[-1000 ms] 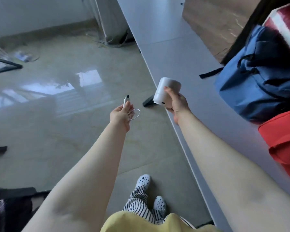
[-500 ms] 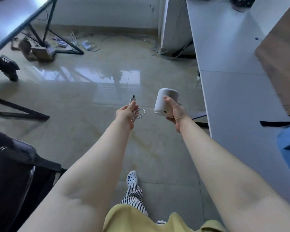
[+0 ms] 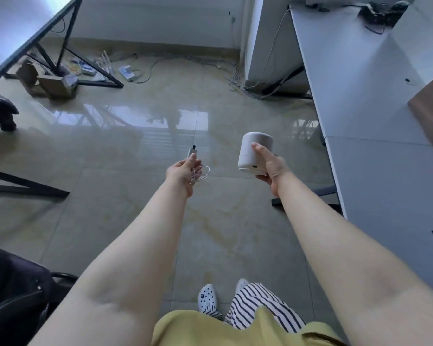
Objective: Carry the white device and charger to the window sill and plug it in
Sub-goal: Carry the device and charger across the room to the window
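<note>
My right hand [image 3: 270,168] grips a small white cylindrical device [image 3: 253,152], held upright out over the floor; a small port shows near its lower edge. My left hand [image 3: 183,172] holds a white charger cable [image 3: 202,174], its dark-tipped plug [image 3: 192,151] sticking up past my thumb and a loop hanging to the right. The two hands are apart, at about the same height. No window sill is recognisable in this view.
A long white desk [image 3: 360,101] runs along the right with cables at its far end. A black-framed table [image 3: 68,48] stands at the left, with cardboard boxes [image 3: 50,83] and clutter beneath. Loose cables [image 3: 238,81] lie by the far wall. A dark chair [image 3: 13,295] sits lower left.
The view has swung left and away from the desk with the bags, now facing the open floor and far wall. Both hands keep their hold on device and cable.
</note>
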`<state>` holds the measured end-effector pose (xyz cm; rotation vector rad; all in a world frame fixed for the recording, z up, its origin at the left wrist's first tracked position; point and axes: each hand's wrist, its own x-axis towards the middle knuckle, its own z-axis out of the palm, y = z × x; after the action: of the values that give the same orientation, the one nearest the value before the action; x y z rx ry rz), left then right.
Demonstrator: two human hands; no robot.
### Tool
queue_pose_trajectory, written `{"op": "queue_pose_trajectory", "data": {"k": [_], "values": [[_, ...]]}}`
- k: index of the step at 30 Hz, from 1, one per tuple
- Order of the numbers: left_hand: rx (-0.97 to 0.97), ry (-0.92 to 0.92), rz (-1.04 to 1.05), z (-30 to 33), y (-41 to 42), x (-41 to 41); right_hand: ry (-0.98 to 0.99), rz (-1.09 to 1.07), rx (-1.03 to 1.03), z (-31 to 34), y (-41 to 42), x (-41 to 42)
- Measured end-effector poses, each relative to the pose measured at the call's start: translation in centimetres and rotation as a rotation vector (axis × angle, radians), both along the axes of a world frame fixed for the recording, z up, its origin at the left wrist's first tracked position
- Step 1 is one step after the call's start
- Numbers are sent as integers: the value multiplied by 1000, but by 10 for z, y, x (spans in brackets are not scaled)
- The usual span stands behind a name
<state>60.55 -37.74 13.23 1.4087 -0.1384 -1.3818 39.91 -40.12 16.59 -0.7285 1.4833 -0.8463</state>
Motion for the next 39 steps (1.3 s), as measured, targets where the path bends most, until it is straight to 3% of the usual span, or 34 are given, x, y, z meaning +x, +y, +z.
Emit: {"op": "queue_pose_trajectory", "data": {"k": [12, 24, 39], "values": [[20, -5, 10, -20, -135, 50, 3, 83, 54, -23, -149, 51], [-37, 53, 38, 1, -298, 104, -9, 169, 43, -8, -322, 105], [-24, 66, -29, -16, -538, 237, 15, 146, 51, -22, -548, 233]]}}
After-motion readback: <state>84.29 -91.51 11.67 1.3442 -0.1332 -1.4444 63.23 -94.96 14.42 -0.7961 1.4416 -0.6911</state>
